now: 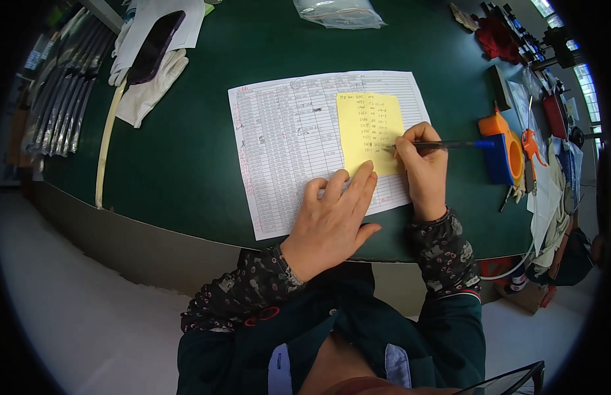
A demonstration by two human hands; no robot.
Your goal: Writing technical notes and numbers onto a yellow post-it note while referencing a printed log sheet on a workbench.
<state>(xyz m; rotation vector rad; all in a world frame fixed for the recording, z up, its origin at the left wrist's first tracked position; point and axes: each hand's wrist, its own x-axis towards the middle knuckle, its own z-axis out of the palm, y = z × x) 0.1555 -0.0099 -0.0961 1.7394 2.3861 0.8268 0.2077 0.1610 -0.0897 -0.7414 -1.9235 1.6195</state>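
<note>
A yellow note sheet (370, 122) with several lines of handwriting lies on top of a white table-ruled paper (279, 164), which has small print and reddish marks. My left hand (330, 220) rests palm down on the white paper, its fingers stretched out and the longer fingertips touching the lower edge of the yellow sheet. Pinched in my right hand (426, 176) is a dark pen with a blue end (460, 144). Its tip points left, over the lower right of the yellow sheet by the last written lines. Both papers lie on a dark green tabletop (187, 158).
An orange-and-blue tape dispenser (498, 155) and orange-handled scissors (532, 148) lie to the right. At the far left are a dark phone (158, 45), white gloves (151, 95), a pale strip (108, 148) and plastic-wrapped packs (63, 105). A clear bag (338, 13) lies at the back.
</note>
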